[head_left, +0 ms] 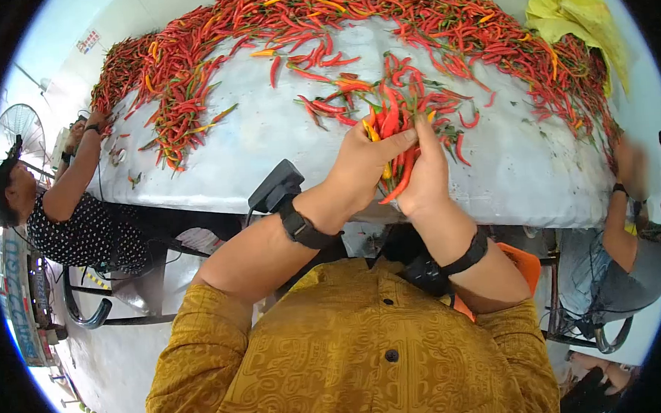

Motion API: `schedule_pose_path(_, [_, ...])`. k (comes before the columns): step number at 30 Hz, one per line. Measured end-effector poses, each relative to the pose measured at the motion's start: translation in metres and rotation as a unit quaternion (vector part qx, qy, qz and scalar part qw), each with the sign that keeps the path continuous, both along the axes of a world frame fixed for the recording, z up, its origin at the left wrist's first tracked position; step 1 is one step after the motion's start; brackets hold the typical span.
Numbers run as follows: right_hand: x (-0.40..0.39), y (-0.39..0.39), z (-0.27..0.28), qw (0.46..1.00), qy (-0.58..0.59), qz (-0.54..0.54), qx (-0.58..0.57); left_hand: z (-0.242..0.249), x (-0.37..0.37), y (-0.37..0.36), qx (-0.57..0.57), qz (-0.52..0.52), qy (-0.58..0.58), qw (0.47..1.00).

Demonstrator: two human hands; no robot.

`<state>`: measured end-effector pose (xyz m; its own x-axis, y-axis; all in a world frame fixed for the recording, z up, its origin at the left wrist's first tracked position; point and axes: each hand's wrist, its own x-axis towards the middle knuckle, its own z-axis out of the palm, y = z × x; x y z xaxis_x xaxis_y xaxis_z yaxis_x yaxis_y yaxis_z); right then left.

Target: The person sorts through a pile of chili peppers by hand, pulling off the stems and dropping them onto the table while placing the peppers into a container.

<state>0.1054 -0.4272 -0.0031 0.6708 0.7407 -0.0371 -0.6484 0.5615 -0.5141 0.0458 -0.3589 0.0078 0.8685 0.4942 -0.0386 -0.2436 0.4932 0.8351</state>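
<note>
Both my hands are closed round one bunch of chili peppers, mostly red with a few yellow-orange ones, above the near part of the table. My left hand grips the bunch from the left, its thumb laid across the front. From the right, my right hand wraps the same bunch, thumb pointing up along it. Pepper tips stick out below between the palms. Just beyond the hands, loose red chili peppers lie scattered on the pale table cover. The fingers behind the bunch are partly hidden.
A long heap of red chilies curves along the table's far side. A yellow sack lies at the far right. One person works at the left end, another at the right. A dark device sits by my left forearm.
</note>
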Motion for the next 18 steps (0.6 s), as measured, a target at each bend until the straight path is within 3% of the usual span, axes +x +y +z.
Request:
schedule_pose_path(3, [-0.01,-0.008,-0.003,0.998,-0.042,0.015,0.04,0.003,0.0,-0.013,-0.003,0.024,-0.012,1.0])
schedule_pose_path(5, [-0.02,-0.011,-0.006,0.994,-0.091,-0.061,-0.018,0.007,0.0,-0.019,0.036,0.035,-0.006,0.999])
schedule_pose_path(7, [-0.022,-0.015,-0.006,0.99,-0.118,-0.073,-0.004,-0.006,0.006,-0.02,0.072,0.029,-0.018,0.997])
schedule_pose_path(9, [-0.024,-0.02,-0.002,0.983,-0.17,-0.07,0.01,-0.01,0.007,-0.026,0.106,0.102,-0.065,0.987])
schedule_pose_path(11, [-0.025,-0.027,0.0,0.987,-0.153,-0.056,0.004,-0.018,0.006,-0.024,0.092,0.074,-0.072,0.99])
schedule_pose_path(14, [-0.025,-0.032,-0.002,0.987,-0.147,-0.044,-0.037,-0.02,0.008,-0.028,0.164,0.13,-0.018,0.978])
schedule_pose_path(16, [-0.027,-0.032,-0.004,0.978,-0.172,-0.105,-0.057,-0.031,0.015,-0.026,0.196,0.145,-0.039,0.969])
schedule_pose_path(18, [-0.024,-0.036,-0.002,0.98,-0.16,-0.1,-0.059,-0.002,0.008,-0.046,0.13,0.107,-0.073,0.983])
